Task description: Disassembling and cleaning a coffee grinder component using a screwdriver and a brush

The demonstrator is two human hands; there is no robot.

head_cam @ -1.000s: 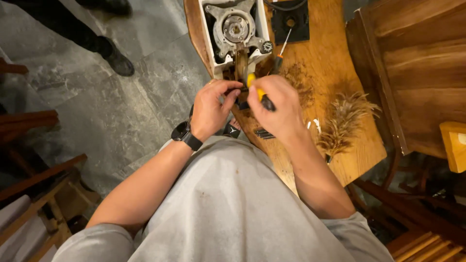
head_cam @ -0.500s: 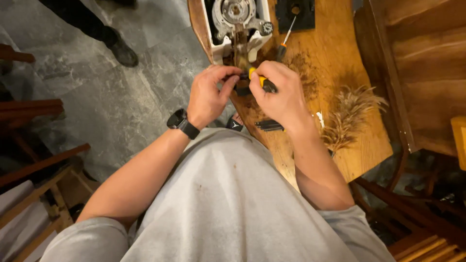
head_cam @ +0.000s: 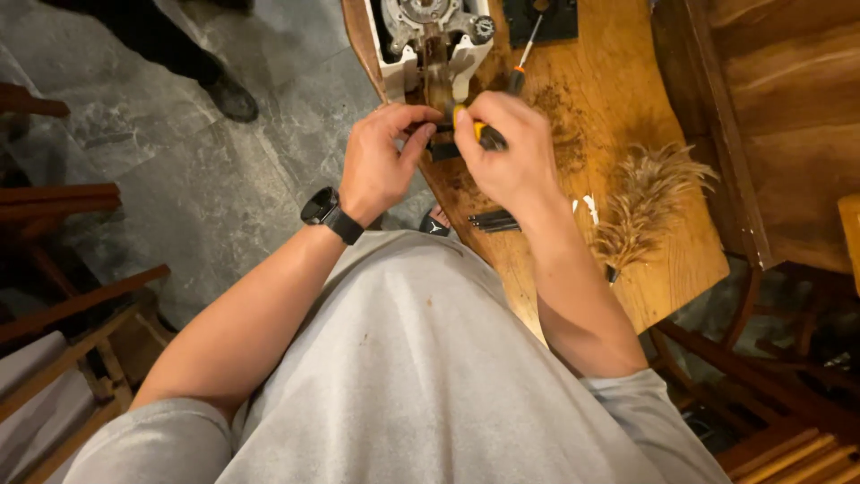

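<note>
- My right hand (head_cam: 511, 152) is clenched round a yellow-and-black tool handle (head_cam: 485, 135), which pokes out between thumb and forefinger, at the near-left edge of the wooden worktop (head_cam: 627, 81).
- My left hand (head_cam: 381, 161) sits just beside it, thumb and fingertips pinched together on a small dark part (head_cam: 443, 148) below the machine — what exactly it grips I cannot tell, since the fingers cover it.
- The two hands nearly touch, both working at the lower end of the white-cased machine (head_cam: 436, 36), which lies open at the far-left corner of the worktop with its grey metal works showing.
- A black watch (head_cam: 330, 213) is strapped on my left wrist.
- A thin screwdriver (head_cam: 526, 54) lies slantwise just right of the machine, near the far edge.
- A few dark slim pieces (head_cam: 493, 220) lie on the wood under my right wrist.
- A tuft of brown feathery bristles (head_cam: 645, 197) rests near the right edge — well apart from my hands.
- Brown dust (head_cam: 560, 103) is scattered over the wood right of my right hand.
- Another person's dark shoe (head_cam: 230, 94) stands on the grey stone floor (head_cam: 179, 179), left of the worktop.
</note>
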